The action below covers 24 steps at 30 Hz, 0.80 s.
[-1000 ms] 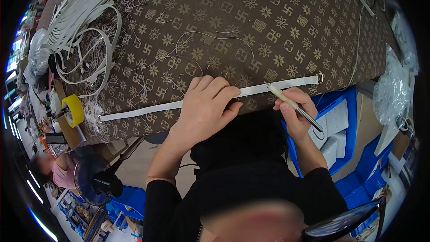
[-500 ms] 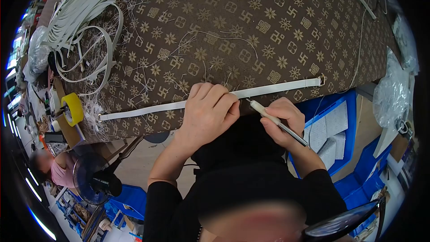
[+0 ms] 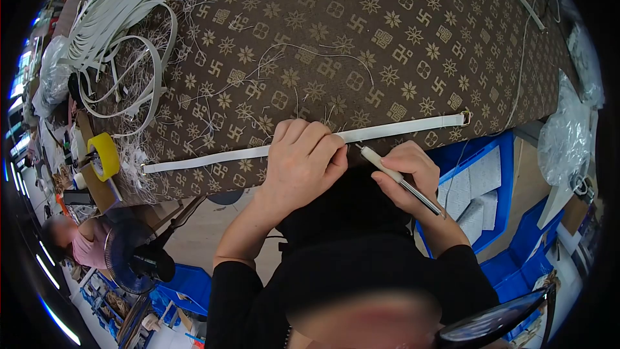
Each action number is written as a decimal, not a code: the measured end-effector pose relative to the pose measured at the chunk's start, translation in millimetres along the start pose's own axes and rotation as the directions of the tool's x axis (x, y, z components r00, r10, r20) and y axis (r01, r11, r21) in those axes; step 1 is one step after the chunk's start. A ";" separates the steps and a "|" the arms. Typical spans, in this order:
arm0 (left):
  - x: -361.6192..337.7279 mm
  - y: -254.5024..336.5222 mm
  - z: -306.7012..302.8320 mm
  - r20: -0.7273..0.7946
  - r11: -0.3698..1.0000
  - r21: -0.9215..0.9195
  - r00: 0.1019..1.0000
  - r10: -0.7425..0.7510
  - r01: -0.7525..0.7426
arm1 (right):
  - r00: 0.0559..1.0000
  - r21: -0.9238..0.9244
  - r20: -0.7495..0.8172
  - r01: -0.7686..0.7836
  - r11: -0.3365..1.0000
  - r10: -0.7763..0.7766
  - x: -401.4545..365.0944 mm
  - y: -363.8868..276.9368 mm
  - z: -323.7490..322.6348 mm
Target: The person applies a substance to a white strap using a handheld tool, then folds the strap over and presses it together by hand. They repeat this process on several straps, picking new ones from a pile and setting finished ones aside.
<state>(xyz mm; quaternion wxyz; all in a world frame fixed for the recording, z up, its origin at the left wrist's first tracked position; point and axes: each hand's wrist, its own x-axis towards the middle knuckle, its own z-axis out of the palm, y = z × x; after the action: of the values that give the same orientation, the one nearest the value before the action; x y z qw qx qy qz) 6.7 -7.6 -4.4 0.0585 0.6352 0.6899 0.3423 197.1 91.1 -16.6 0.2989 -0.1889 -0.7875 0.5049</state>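
Note:
A long white strap [image 3: 403, 128] with a gold-coloured metal buckle [image 3: 465, 117] at its right end lies along the near edge of the patterned cloth. My left hand [image 3: 302, 163] is closed over the middle of this strap, fingers curled and thumb tucked in, hiding that stretch. Just right of it, my right hand [image 3: 410, 174] pinches a pen-shaped tool [image 3: 387, 167] with a white front barrel and a silver rear. The tool's thin dark tip points up and left, close below the strap and by my left fingers.
A bundle of white straps [image 3: 123, 13] lies at the back left among loose threads [image 3: 135, 158]. Yellow tape [image 3: 103, 156] stands at the left edge. Below the table are a fan [image 3: 132, 255] and a blue bin [image 3: 507, 187] holding white packets. Another person [image 3: 90, 242] is at far left.
The pen-shaped tool has tilted very slightly in my right hand, its rear end a little lower. My left hand and the strap stay in place.

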 end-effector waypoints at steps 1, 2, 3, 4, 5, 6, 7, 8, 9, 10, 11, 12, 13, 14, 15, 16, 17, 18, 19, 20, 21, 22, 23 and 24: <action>-0.4 -0.3 0.2 -0.001 1.000 -0.004 1.000 -0.004 0.004 | 1.000 0.000 0.001 -0.001 1.000 0.001 -0.1 -0.8 0.4; -0.6 -0.6 0.3 -0.001 1.000 -0.008 1.000 -0.007 0.007 | 0.999 0.005 -0.004 -0.036 0.999 0.036 -0.5 -1.8 0.9; -0.7 -0.6 0.2 0.000 1.000 -0.008 1.000 -0.007 0.007 | 0.997 0.011 -0.009 -0.071 0.997 0.071 -0.6 -2.6 1.5; -0.7 -0.5 -0.1 -0.004 1.000 -0.012 1.000 -0.011 0.011 | 0.997 0.011 -0.010 -0.072 0.997 0.072 -0.3 -3.3 2.3; -0.7 -0.5 -0.3 -0.007 1.000 -0.016 1.000 -0.014 0.014 | 0.997 0.014 -0.021 -0.070 0.997 0.070 0.1 -3.8 3.0; -0.9 -0.6 -0.4 -0.007 1.000 -0.016 1.000 -0.014 0.014 | 0.997 0.018 -0.032 -0.068 0.998 0.068 0.6 -4.2 3.8; -1.0 -0.7 -0.4 -0.005 1.000 -0.023 1.000 -0.020 0.020 | 0.997 0.018 -0.032 -0.068 0.998 0.069 1.0 -4.5 4.7; -1.1 -0.8 -0.5 -0.003 0.999 -0.030 1.000 -0.026 0.026 | 0.998 0.013 -0.031 -0.062 0.998 0.062 1.6 -4.7 5.5; -1.2 -1.0 -0.4 -0.003 0.999 -0.029 1.000 -0.026 0.026 | 0.998 0.009 -0.029 -0.055 0.998 0.055 2.0 -4.8 6.2; -1.4 -1.2 -0.3 -0.003 0.999 -0.036 1.000 -0.031 0.030 | 0.998 0.010 -0.030 -0.055 0.998 0.055 2.4 -4.6 7.0; -1.6 -1.4 -0.3 -0.002 0.998 -0.043 0.999 -0.036 0.036 | 0.998 0.003 -0.028 -0.053 0.999 0.053 2.4 -4.4 7.8; -1.3 -1.4 -0.5 -0.001 0.998 -0.042 0.999 -0.037 0.037 | 0.998 -0.003 -0.026 -0.051 0.999 0.051 2.5 -4.2 8.4; -1.0 -1.4 -0.6 -0.003 0.998 -0.044 0.999 -0.036 0.036 | 0.998 -0.002 -0.026 -0.052 0.999 0.052 3.2 -3.9 8.4; -0.8 -1.4 -0.8 -0.004 0.998 -0.047 0.999 -0.035 0.035 | 0.998 -0.005 -0.033 -0.049 0.999 0.048 4.3 -3.6 8.2; -0.8 -1.4 -0.9 -0.003 0.998 -0.047 0.999 -0.036 0.036 | 0.998 -0.009 -0.041 -0.045 0.999 0.045 4.8 -3.4 8.0; -0.8 -1.4 -1.0 -0.001 0.998 -0.045 0.999 -0.040 0.040 | 0.998 -0.009 -0.040 -0.046 0.999 0.045 4.8 -3.2 8.0; -0.8 -1.4 -1.1 0.001 0.998 -0.043 0.999 -0.043 0.043 | 0.998 -0.014 -0.037 -0.045 0.999 0.044 4.6 -3.1 7.9; -0.5 -1.3 -1.4 0.001 0.998 -0.044 0.999 -0.044 0.044 | 0.998 -0.020 -0.035 -0.044 0.999 0.043 4.5 -2.9 7.9; -0.1 -1.0 -1.7 0.002 0.998 -0.043 0.999 -0.045 0.046 | 0.998 -0.020 -0.035 -0.044 0.999 0.044 4.4 -2.6 7.9; 0.2 -0.9 -1.9 0.004 0.998 -0.043 0.999 -0.047 0.047 | 0.998 -0.017 -0.037 -0.044 0.999 0.043 4.4 -2.3 8.0; -0.1 -1.0 -1.8 0.004 0.998 -0.043 0.999 -0.047 0.047 | 0.998 -0.015 -0.040 -0.044 0.999 0.043 4.3 -1.9 8.2; -0.4 -1.2 -1.6 0.006 0.998 -0.043 0.999 -0.048 0.048 | 0.998 -0.015 -0.040 -0.044 0.999 0.043 4.1 -1.4 8.5; -0.7 -1.3 -1.4 0.007 0.998 -0.044 0.999 -0.050 0.050 | 0.998 -0.019 -0.045 -0.037 0.999 0.036 3.9 -0.8 8.9; -0.8 -1.3 -1.3 0.007 0.998 -0.044 0.999 -0.050 0.051 | 0.998 -0.023 -0.049 -0.031 0.999 0.030 3.8 -0.4 9.1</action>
<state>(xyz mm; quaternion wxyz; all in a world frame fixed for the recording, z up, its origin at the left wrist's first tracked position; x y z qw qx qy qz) 5.1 -8.8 -4.4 0.0829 0.6171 0.6979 0.3540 188.2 87.0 -18.1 0.3081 -0.2166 -0.7830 0.4950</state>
